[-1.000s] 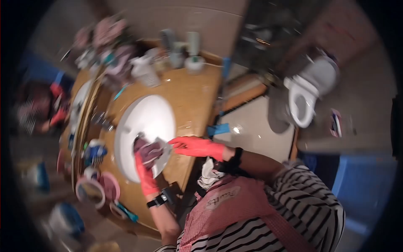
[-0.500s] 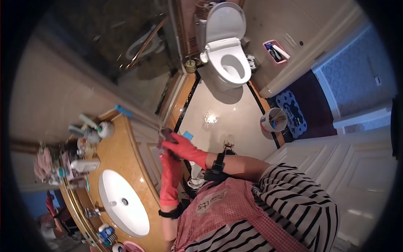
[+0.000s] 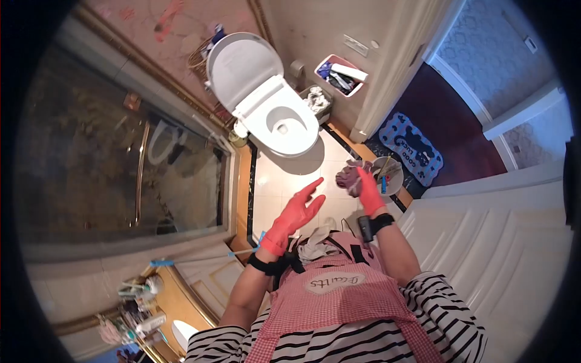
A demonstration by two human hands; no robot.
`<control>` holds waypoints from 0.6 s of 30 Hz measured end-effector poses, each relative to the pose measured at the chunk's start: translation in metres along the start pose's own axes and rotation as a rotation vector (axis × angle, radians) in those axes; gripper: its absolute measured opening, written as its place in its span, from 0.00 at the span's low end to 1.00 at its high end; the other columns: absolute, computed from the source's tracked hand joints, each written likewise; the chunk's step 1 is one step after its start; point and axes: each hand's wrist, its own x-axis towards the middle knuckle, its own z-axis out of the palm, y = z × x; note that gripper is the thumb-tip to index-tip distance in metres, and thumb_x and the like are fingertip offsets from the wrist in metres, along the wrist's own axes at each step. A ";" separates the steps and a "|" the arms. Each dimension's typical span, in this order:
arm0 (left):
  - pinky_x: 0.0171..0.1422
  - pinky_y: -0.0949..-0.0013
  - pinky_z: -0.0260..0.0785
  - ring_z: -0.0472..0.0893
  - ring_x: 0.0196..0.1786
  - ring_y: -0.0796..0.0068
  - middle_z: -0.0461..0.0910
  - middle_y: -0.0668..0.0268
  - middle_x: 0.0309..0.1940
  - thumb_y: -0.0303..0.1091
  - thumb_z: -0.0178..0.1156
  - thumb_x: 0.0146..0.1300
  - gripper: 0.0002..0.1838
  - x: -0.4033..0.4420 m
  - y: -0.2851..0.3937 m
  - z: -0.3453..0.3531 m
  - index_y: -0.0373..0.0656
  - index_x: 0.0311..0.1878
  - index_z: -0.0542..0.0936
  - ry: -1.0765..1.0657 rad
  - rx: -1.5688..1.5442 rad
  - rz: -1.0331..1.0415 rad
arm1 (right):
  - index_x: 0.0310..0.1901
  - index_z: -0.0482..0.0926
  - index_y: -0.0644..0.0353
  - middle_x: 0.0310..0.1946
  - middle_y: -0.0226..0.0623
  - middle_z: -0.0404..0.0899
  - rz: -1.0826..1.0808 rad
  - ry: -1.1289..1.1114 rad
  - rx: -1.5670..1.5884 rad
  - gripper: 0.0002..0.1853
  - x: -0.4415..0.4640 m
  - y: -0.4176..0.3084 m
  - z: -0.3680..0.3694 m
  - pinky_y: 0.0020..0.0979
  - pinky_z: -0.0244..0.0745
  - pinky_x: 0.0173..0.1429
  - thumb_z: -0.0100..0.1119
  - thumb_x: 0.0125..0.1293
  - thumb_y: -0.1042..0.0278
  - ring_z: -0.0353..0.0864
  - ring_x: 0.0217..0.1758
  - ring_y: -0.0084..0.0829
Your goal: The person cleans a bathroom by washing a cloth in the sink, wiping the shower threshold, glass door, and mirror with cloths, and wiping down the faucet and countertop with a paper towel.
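My left hand [image 3: 296, 215], in a red rubber glove, is held out over the floor with its fingers apart and nothing in them. My right hand [image 3: 370, 192], gloved the same way, grips a bunched purple cloth [image 3: 351, 179]. The cloth hangs in front of the left side of a bucket [image 3: 394, 176] that has a blue item and sticks in it. Beyond both hands stands the white toilet [image 3: 281, 124], its lid raised and its bowl showing.
A bin [image 3: 318, 104] stands right of the toilet, below a pink wall basket [image 3: 340, 75]. The glass shower door [image 3: 121, 163] is at left, the counter [image 3: 175, 302] at lower left. A blue mat [image 3: 411, 148] lies at the doorway, near a white door [image 3: 472, 254].
My view has swung from the counter towards the toilet. Both hands were together at the cloth beside the counter; now they are apart, the cloth in my right hand near the bucket.
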 end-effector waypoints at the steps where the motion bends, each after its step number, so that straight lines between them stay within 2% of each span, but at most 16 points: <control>1: 0.56 0.60 0.69 0.76 0.53 0.52 0.75 0.46 0.51 0.44 0.58 0.63 0.28 0.021 -0.009 -0.001 0.52 0.66 0.66 -0.002 0.080 0.021 | 0.59 0.65 0.64 0.49 0.47 0.73 -0.072 0.198 -0.376 0.25 -0.012 -0.032 0.010 0.38 0.71 0.55 0.56 0.62 0.66 0.75 0.49 0.40; 2: 0.55 0.60 0.70 0.77 0.51 0.52 0.77 0.47 0.49 0.44 0.58 0.62 0.28 0.044 -0.016 -0.003 0.53 0.65 0.67 -0.005 0.158 0.043 | 0.61 0.64 0.62 0.52 0.46 0.72 -0.134 0.400 -0.755 0.27 -0.022 -0.061 0.021 0.34 0.70 0.56 0.57 0.61 0.67 0.74 0.52 0.39; 3: 0.53 0.60 0.71 0.79 0.48 0.53 0.78 0.48 0.47 0.45 0.59 0.61 0.27 0.069 -0.017 -0.004 0.51 0.63 0.69 -0.025 0.143 0.040 | 0.61 0.64 0.62 0.52 0.46 0.72 -0.137 0.421 -0.746 0.27 -0.020 -0.073 0.007 0.34 0.70 0.56 0.57 0.61 0.67 0.74 0.52 0.39; 4: 0.54 0.60 0.70 0.78 0.49 0.52 0.77 0.48 0.49 0.44 0.59 0.61 0.24 0.095 -0.019 -0.006 0.50 0.61 0.71 -0.063 0.207 -0.015 | 0.59 0.67 0.61 0.51 0.43 0.73 -0.177 0.451 -0.821 0.24 -0.022 -0.085 -0.006 0.33 0.69 0.57 0.56 0.60 0.70 0.73 0.54 0.36; 5: 0.55 0.60 0.70 0.78 0.50 0.52 0.77 0.49 0.49 0.43 0.59 0.61 0.24 0.120 -0.016 -0.007 0.50 0.60 0.72 -0.067 0.238 0.049 | 0.57 0.71 0.59 0.51 0.40 0.74 -0.222 0.479 -0.897 0.22 -0.021 -0.093 -0.012 0.31 0.67 0.58 0.55 0.59 0.74 0.71 0.56 0.33; 6: 0.56 0.59 0.69 0.77 0.51 0.51 0.77 0.49 0.49 0.42 0.58 0.60 0.23 0.150 -0.014 -0.008 0.49 0.59 0.73 -0.063 0.266 0.119 | 0.57 0.71 0.59 0.51 0.40 0.74 -0.232 0.493 -0.893 0.22 -0.019 -0.104 -0.008 0.31 0.67 0.58 0.55 0.59 0.74 0.71 0.56 0.33; 8: 0.57 0.60 0.68 0.76 0.53 0.50 0.77 0.51 0.50 0.38 0.57 0.60 0.22 0.218 -0.019 -0.011 0.48 0.58 0.73 -0.064 0.356 0.235 | 0.53 0.75 0.58 0.51 0.37 0.74 -0.103 0.332 -0.734 0.18 -0.029 -0.126 0.000 0.29 0.67 0.58 0.54 0.59 0.76 0.72 0.55 0.30; 9: 0.57 0.61 0.69 0.77 0.52 0.52 0.79 0.52 0.48 0.37 0.56 0.61 0.19 0.258 -0.029 -0.010 0.48 0.56 0.75 -0.035 0.342 0.294 | 0.48 0.78 0.59 0.48 0.36 0.76 -0.128 0.396 -0.755 0.13 -0.030 -0.128 0.005 0.28 0.68 0.56 0.56 0.61 0.72 0.73 0.52 0.29; 10: 0.56 0.61 0.69 0.78 0.51 0.53 0.79 0.52 0.48 0.34 0.54 0.61 0.18 0.291 -0.019 -0.013 0.46 0.56 0.75 -0.048 0.343 0.246 | 0.48 0.78 0.59 0.48 0.36 0.76 -0.126 0.411 -0.759 0.13 -0.029 -0.129 0.006 0.28 0.68 0.56 0.56 0.61 0.72 0.73 0.52 0.29; 12: 0.53 0.61 0.70 0.79 0.48 0.51 0.80 0.51 0.44 0.34 0.54 0.61 0.18 0.374 -0.032 -0.015 0.45 0.55 0.76 -0.055 0.314 0.284 | 0.45 0.77 0.61 0.40 0.34 0.79 -0.058 0.538 -0.798 0.12 -0.022 -0.130 0.009 0.27 0.68 0.55 0.58 0.63 0.65 0.75 0.47 0.28; 14: 0.54 0.59 0.71 0.79 0.48 0.53 0.80 0.53 0.44 0.35 0.54 0.58 0.18 0.445 -0.017 -0.018 0.45 0.52 0.78 0.006 0.483 0.161 | 0.42 0.77 0.63 0.32 0.33 0.79 -0.009 0.585 -0.646 0.15 -0.012 -0.127 0.009 0.29 0.74 0.47 0.59 0.64 0.57 0.79 0.39 0.27; 15: 0.54 0.58 0.71 0.78 0.47 0.52 0.80 0.53 0.44 0.35 0.54 0.58 0.18 0.477 -0.014 -0.021 0.47 0.52 0.78 0.005 0.517 0.214 | 0.39 0.76 0.61 0.32 0.38 0.80 0.077 0.599 -0.443 0.14 -0.010 -0.142 0.058 0.31 0.77 0.32 0.55 0.66 0.56 0.81 0.29 0.31; 17: 0.53 0.56 0.71 0.79 0.47 0.53 0.80 0.55 0.43 0.37 0.54 0.57 0.17 0.545 -0.032 -0.018 0.49 0.51 0.79 0.040 0.567 0.373 | 0.38 0.76 0.61 0.31 0.39 0.79 0.102 0.655 -0.464 0.16 0.005 -0.133 0.040 0.32 0.77 0.31 0.57 0.64 0.54 0.81 0.29 0.31; 18: 0.52 0.55 0.71 0.79 0.47 0.54 0.80 0.55 0.44 0.37 0.56 0.56 0.18 0.572 -0.028 -0.016 0.49 0.51 0.79 -0.009 0.641 0.275 | 0.37 0.76 0.61 0.31 0.37 0.79 0.135 0.688 -0.497 0.17 0.014 -0.133 0.045 0.31 0.77 0.32 0.58 0.64 0.53 0.81 0.29 0.29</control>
